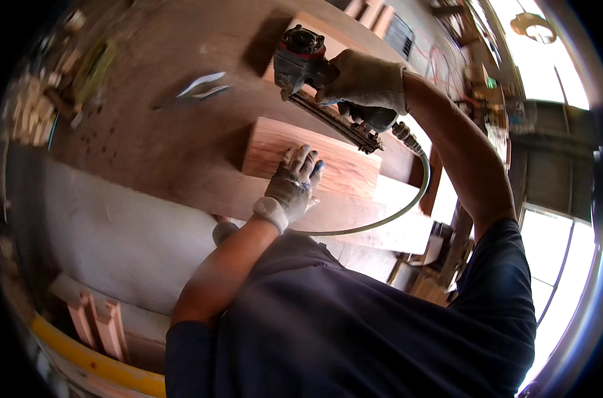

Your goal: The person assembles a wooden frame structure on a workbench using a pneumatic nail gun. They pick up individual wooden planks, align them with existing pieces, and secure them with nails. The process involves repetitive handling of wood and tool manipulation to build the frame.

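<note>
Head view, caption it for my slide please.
Gloved right hand holds a nail gun; gloved left hand rests on a wooden block.

No readable words, numbers or signs, a small dark marking [303, 186] on the left glove [287, 188] (too blurred to make out)

Long yellow bar [92, 355], pinkish wooden strips [108, 331] near it, piled pale wooden blocks [33, 116], bright paned window [545, 255] at right

Dark nail gun [300, 70] aloft, reddish wooden block [341, 161]
</note>
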Demonstrator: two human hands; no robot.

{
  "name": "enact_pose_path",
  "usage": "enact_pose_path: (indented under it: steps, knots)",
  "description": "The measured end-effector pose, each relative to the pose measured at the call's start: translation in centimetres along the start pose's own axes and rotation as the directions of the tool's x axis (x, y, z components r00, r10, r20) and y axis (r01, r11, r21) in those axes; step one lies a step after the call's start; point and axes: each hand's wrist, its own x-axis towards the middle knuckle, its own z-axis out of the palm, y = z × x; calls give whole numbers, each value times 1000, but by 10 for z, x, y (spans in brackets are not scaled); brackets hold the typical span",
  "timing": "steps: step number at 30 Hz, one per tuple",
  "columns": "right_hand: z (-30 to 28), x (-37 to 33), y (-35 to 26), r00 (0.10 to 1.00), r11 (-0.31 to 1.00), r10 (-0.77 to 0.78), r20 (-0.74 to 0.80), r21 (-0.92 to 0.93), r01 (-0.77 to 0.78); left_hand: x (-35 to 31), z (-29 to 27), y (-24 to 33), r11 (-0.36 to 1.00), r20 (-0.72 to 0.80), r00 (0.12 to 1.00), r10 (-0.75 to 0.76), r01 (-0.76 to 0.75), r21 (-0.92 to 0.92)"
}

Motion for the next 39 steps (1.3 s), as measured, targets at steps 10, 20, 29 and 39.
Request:
enact_pose_path:
  steps: [10, 20, 29, 39]
  knots:
    - [20, -145, 188, 923, 938, 98, -371, 344, 39, 78, 66, 50, 871, 254, 962, 104, -211, 444]
    - [151, -185, 340, 826, 748, 195, -528, 625, 223, 134, 38, 89, 934, 528, 849, -5, -185, 307]
    - [212, -166, 392, 888, 689, 333, -318, 725, 1, 144, 48, 108, 874, 561, 820, -110, -189, 448]
    - [221, -145, 415, 915, 655, 259, -310, 753, 70, 139, 56, 113, 836, 546, 829, -118, -214, 506]
